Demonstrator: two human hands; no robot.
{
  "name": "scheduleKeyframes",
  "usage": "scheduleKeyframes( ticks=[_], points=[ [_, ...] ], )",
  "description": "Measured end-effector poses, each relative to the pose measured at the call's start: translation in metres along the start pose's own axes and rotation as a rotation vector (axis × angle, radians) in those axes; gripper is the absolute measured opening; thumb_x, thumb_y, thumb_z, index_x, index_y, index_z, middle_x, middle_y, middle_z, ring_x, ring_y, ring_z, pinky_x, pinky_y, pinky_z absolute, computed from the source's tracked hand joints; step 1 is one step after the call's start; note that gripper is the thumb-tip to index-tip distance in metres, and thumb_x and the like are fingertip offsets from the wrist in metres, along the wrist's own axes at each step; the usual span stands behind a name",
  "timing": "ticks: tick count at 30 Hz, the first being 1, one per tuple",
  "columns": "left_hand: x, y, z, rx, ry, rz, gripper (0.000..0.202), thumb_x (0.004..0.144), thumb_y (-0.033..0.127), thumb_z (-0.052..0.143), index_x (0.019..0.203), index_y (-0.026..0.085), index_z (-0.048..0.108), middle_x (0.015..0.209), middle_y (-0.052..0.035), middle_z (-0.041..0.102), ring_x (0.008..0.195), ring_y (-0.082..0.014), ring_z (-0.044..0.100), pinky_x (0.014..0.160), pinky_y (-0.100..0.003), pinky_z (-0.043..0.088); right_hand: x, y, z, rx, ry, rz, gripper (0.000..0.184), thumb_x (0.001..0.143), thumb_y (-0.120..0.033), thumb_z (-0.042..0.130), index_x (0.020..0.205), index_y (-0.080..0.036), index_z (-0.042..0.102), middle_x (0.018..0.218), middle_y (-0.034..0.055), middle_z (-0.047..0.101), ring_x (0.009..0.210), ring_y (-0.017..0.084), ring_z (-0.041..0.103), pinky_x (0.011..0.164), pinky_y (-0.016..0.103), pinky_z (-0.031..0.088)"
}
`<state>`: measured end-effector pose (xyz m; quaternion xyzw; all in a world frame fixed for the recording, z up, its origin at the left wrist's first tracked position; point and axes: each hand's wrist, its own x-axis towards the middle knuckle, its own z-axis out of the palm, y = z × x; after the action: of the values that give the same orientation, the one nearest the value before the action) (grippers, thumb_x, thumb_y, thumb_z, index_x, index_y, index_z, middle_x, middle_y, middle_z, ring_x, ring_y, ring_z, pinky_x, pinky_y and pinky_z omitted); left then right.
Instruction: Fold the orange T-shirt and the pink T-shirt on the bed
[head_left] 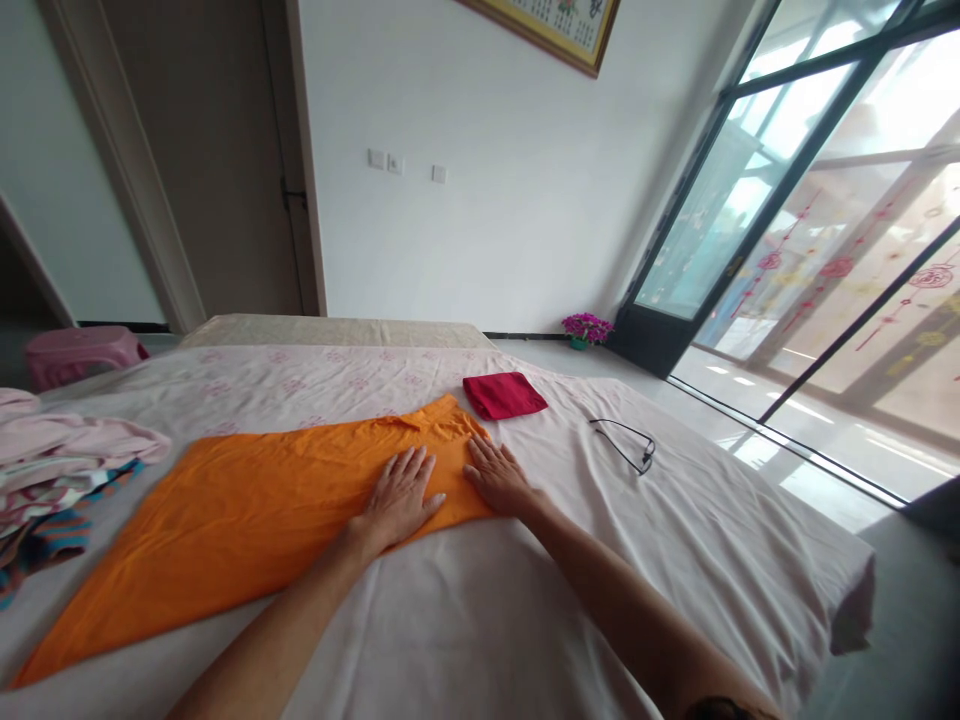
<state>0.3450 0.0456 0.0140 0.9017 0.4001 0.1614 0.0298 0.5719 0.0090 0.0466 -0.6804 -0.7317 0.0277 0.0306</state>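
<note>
An orange garment (247, 510), folded into a long shape, lies spread over the pale bed sheet (465, 610). Its narrow end points to the lower left, and the cloth bunches slightly near its upper right. My left hand (401, 495) rests flat on the garment, fingers spread. On the garment's right end lies my right hand (500, 477), palm down with its fingers stretched out. Just beyond the right hand sits a folded red cloth (504, 395), apart from the orange one. Neither hand grasps anything.
Eyeglasses (630, 445) lie on the sheet to the right. A pile of crumpled clothes (60, 465) is at the left edge. Past the bed stand a pink stool (86, 355) and a pot of purple flowers (586, 328). Glass doors (750, 200) are on the right.
</note>
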Motion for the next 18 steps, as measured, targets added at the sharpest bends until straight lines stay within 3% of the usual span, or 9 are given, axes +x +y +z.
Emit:
scheduleKeyframes(
  ticks=[2,5,7,10,14,18],
  points=[
    [-0.005,-0.002,-0.002,0.011,0.002,-0.010,0.069,0.092,0.055,0.043,0.149,0.016,0.042,0.158,-0.0154,0.037,0.148,-0.0334,0.028,0.119,-0.053,0.023,0.001,-0.001,-0.005,-0.034,0.007,0.055,0.060,0.103,-0.045,0.031,0.155,-0.015,0.030,0.161,0.0108,0.024,0.150,0.025,0.020,0.121,0.048,0.013],
    [-0.008,-0.004,-0.002,0.029,-0.004,-0.011,0.070,0.093,0.057,0.040,0.149,0.015,0.041,0.158,-0.0164,0.035,0.148,-0.0340,0.027,0.119,-0.052,0.022,0.001,-0.017,-0.006,-0.062,0.118,0.083,0.061,0.102,-0.044,0.035,0.154,-0.012,0.033,0.160,0.0135,0.027,0.150,0.027,0.020,0.121,0.049,0.011],
    [-0.008,-0.004,-0.002,0.026,-0.004,-0.011,0.071,0.093,0.059,0.039,0.149,0.016,0.042,0.158,-0.0167,0.036,0.148,-0.0340,0.028,0.119,-0.052,0.022,0.001,-0.032,-0.002,-0.041,0.178,-0.018,0.061,0.102,-0.044,0.034,0.155,-0.013,0.030,0.160,0.0128,0.025,0.150,0.026,0.018,0.122,0.048,0.013],
    [-0.010,-0.004,-0.004,0.008,-0.011,-0.015,0.071,0.093,0.061,0.037,0.150,0.018,0.039,0.159,-0.0152,0.035,0.148,-0.0327,0.027,0.120,-0.051,0.022,-0.002,-0.047,0.009,-0.010,0.141,-0.156,0.059,0.104,-0.042,0.031,0.156,-0.016,0.029,0.160,0.0112,0.027,0.150,0.025,0.020,0.121,0.046,0.019],
    [-0.022,-0.015,-0.012,-0.017,-0.065,0.007,0.076,0.093,0.062,0.036,0.155,0.018,0.029,0.162,-0.0151,0.027,0.151,-0.0304,0.021,0.121,-0.051,0.018,-0.002,-0.041,0.022,-0.062,0.089,-0.159,0.061,0.103,-0.047,0.030,0.157,-0.018,0.026,0.161,0.0095,0.023,0.150,0.024,0.020,0.121,0.046,0.019],
    [-0.052,-0.043,-0.031,-0.015,-0.118,0.036,0.075,0.094,0.063,0.033,0.157,0.023,0.022,0.163,-0.0123,0.024,0.151,-0.0260,0.020,0.122,-0.047,0.017,0.002,-0.025,0.030,-0.117,0.098,-0.148,0.062,0.103,-0.047,0.025,0.158,-0.018,0.023,0.162,0.0072,0.020,0.150,0.022,0.018,0.121,0.044,0.019]
  ],
)
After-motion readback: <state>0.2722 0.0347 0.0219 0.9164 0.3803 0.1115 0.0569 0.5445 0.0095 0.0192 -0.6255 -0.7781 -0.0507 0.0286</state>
